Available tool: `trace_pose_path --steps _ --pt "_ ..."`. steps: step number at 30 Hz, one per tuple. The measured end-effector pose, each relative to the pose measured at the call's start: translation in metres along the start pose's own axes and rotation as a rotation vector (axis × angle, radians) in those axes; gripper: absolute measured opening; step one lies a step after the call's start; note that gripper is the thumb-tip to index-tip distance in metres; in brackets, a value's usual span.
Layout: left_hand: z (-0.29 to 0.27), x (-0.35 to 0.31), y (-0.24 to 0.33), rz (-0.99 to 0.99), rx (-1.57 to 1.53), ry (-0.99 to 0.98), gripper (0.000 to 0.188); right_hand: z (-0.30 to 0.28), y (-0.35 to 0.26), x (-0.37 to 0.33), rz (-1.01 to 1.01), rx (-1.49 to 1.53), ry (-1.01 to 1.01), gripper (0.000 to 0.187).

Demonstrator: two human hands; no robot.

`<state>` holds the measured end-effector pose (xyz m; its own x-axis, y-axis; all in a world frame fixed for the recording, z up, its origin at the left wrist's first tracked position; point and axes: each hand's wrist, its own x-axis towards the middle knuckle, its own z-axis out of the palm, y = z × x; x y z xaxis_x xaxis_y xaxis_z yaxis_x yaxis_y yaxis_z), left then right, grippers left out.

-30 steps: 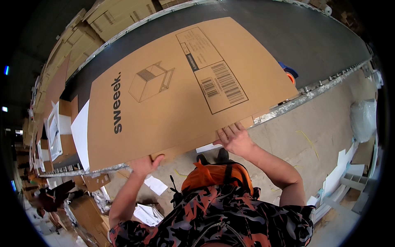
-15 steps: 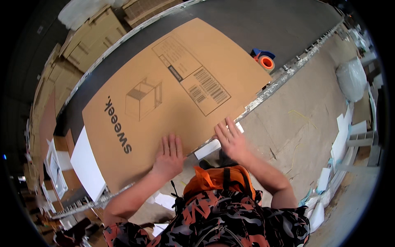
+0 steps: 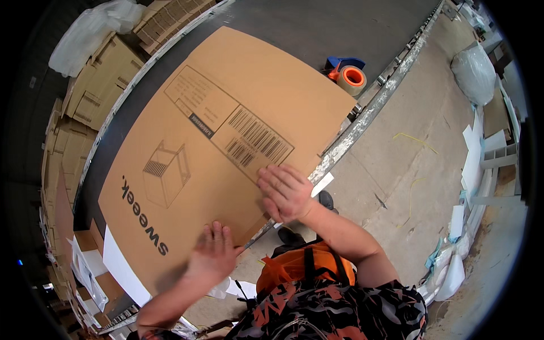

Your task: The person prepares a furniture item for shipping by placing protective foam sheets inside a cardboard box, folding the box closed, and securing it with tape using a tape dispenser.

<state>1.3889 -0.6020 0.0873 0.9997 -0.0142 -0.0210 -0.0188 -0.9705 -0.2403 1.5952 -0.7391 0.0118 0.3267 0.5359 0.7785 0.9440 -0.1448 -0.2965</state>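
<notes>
Both the left hand [image 3: 212,255] and right hand [image 3: 286,191] press flat and open on the near edge of the large cardboard box [image 3: 221,147], seemingly stiff, bulky, best gripped by its edges.

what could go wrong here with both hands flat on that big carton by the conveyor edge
The cardboard carton overhangs the metal conveyor rail at its near edge, so pressing from the left hand or right hand might tip it. The tape dispenser lies close beyond its far corner and could get knocked.
</notes>
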Motion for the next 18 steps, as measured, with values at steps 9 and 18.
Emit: trace_pose_path --steps 9,18 --pt "0.12 0.185 -0.304 -0.753 -0.324 0.072 0.073 -0.001 -0.006 -0.006 0.028 0.122 0.025 0.028" --pt "0.098 0.281 -0.279 -0.883 -0.408 0.039 0.069 -0.012 0.013 -0.019 0.083 0.069 0.077 0.022"
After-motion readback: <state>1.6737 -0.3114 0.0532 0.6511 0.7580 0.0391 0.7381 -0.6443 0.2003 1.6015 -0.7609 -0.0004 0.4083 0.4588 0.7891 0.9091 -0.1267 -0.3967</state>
